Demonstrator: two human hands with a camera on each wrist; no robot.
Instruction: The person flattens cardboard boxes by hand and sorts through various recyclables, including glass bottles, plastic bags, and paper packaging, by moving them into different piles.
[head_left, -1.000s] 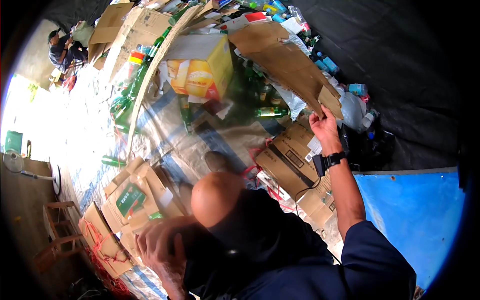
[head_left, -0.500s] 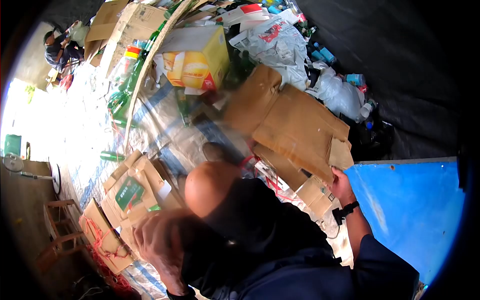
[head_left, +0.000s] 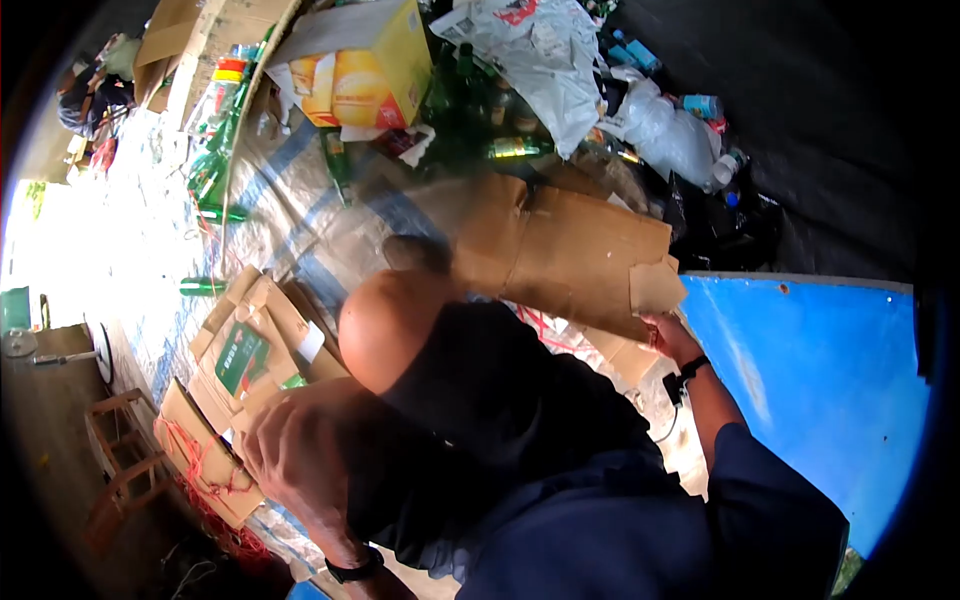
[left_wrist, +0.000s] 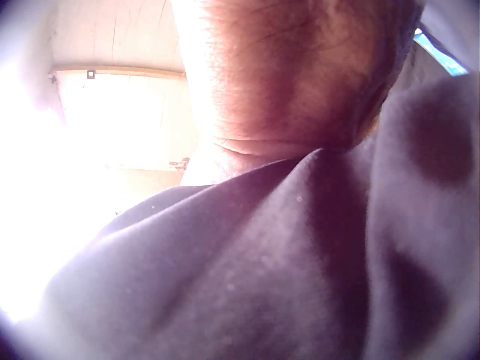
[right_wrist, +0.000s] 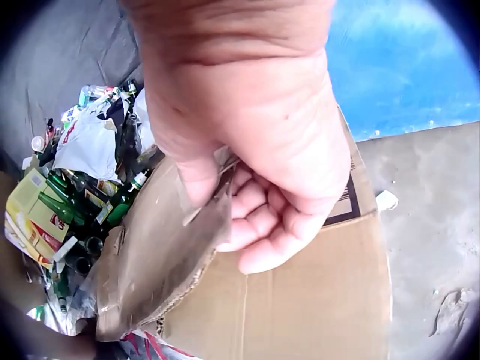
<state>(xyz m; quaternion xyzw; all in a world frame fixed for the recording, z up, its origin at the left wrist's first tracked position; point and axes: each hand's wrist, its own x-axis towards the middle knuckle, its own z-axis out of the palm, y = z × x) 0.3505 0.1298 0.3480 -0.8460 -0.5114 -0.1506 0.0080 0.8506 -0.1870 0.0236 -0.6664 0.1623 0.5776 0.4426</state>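
Note:
My right hand (head_left: 672, 338) pinches the near edge of a flattened cardboard sheet (head_left: 580, 250) between thumb and fingers. In the right wrist view, the thumb lies on one face of the raised sheet (right_wrist: 161, 232) and the curled fingers are behind its edge. The sheet stands tilted over a larger brown cardboard piece (right_wrist: 300, 292). My left hand (head_left: 295, 455) holds nothing visible; its fingers hang loosely bent beside my dark-clothed leg. In the left wrist view only its wrist (left_wrist: 277, 82) shows, against dark cloth (left_wrist: 225, 262).
Folded cardboard (head_left: 265, 345) lies on the striped sheeting to the left. A yellow box (head_left: 350, 75), green bottles (head_left: 465, 85) and plastic bags (head_left: 540, 60) pile up ahead. A blue panel (head_left: 800, 380) stands at right. Another person (head_left: 95, 95) sits far left.
My right hand has drawn the cardboard sheet from the pile back toward me and down, over the cardboard beside my leg. The left hand stays by the leg. The view has shifted slightly.

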